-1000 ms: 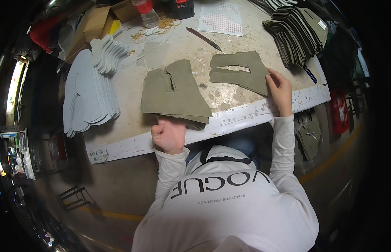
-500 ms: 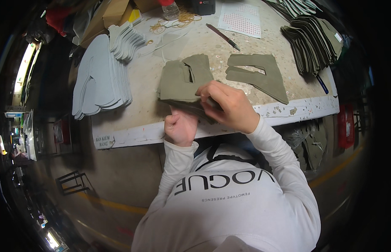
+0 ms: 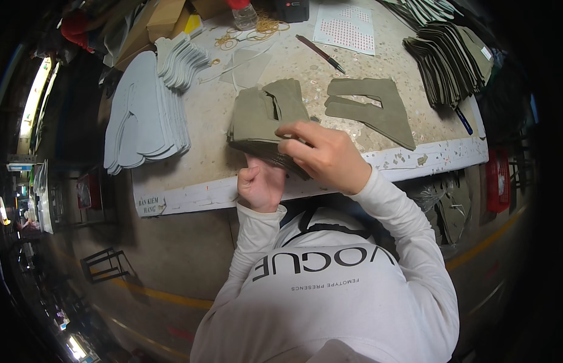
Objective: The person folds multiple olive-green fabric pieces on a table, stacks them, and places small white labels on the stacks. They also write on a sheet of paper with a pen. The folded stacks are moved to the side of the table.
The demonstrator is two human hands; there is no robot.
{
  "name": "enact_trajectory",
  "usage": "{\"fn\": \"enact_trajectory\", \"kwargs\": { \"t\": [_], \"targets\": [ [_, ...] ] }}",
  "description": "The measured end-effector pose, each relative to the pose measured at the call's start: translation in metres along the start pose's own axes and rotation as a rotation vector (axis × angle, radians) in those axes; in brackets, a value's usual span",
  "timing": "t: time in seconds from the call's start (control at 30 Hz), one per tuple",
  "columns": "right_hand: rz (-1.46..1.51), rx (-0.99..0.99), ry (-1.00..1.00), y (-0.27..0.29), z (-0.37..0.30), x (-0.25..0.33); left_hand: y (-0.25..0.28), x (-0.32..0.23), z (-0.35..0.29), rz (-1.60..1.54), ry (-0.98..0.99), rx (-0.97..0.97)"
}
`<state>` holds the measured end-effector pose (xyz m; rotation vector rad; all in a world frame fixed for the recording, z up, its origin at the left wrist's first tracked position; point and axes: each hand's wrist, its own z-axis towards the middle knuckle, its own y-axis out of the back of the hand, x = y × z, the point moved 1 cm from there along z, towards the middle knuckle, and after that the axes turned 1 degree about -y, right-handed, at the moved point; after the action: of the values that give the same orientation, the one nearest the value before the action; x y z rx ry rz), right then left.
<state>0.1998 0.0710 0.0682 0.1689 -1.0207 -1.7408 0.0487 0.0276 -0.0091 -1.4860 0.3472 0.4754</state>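
- Fabric stack (image 3: 251, 118), olive green with a slot cut in its top layer, sits right at the near side of the desk (image 3: 206, 130).
- Left hand (image 3: 261, 186) is palm up beneath that stack, thumb bent and clear of the cloth, fingers hidden below; how far they open, can't tell.
- Right hand (image 3: 330, 157) reaches across, fingers bent, tips right on the stack's near right edge; whether they pinch a layer, can't tell from this angle.
- Just to the right, notched olive pieces (image 3: 395, 115) lie flat, apart from the stack.
- Over on the left, a pale grey pile (image 3: 145, 118) fans out, a smaller wavy grey pile (image 3: 180, 60) against its upper right.
- Far side: a slim pen (image 3: 320, 54) angles below a printed sheet (image 3: 345, 30).
- Right end: a dark pile (image 3: 448, 66) leans in layers, a blue pen (image 3: 464, 122) poking out beside it.
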Motion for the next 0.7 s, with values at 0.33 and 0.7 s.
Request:
{"fn": "enact_trajectory", "kwargs": {
  "t": [0.33, 0.7],
  "targets": [
    [0.144, -0.105, -0.099, 0.03, 0.013, -0.023, -0.003, 0.001, -0.001, -0.03, -0.013, -0.064],
    [0.693, -0.225, -1.028, 0.096, -0.107, -0.143, 0.003, -0.001, -0.001, -0.064, 0.006, -0.088]
  ]
}}
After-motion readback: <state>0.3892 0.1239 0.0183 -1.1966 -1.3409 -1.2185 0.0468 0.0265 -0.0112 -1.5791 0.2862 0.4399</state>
